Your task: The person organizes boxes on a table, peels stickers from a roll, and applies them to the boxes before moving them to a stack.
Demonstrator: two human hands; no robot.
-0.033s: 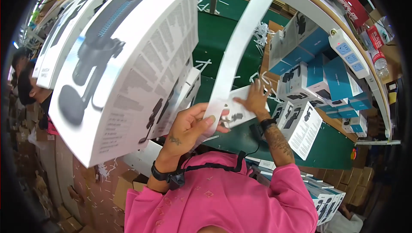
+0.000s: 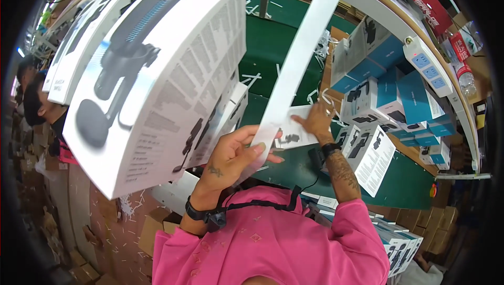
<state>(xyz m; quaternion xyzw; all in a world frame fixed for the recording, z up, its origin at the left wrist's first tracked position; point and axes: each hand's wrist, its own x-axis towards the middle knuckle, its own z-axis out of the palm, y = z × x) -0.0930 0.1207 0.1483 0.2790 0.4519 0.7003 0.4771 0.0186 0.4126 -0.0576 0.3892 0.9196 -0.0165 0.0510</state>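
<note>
A packing workshop. A green worktable [image 2: 412, 180] carries stacked blue-and-white product boxes [image 2: 391, 101], with larger printed white boxes [image 2: 152, 75] standing at left. White paper scraps [image 2: 126, 207] litter the reddish floor [image 2: 113, 245]. A power strip [image 2: 426, 67] runs along a shelf edge [image 2: 469, 119]. Brown cartons [image 2: 438, 227] pile up beyond the table, and another person [image 2: 35, 101] is at far left.

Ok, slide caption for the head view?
Left hand pinching a long white strip, right hand at a white printed package, beside stacked microphone boxes.
</note>
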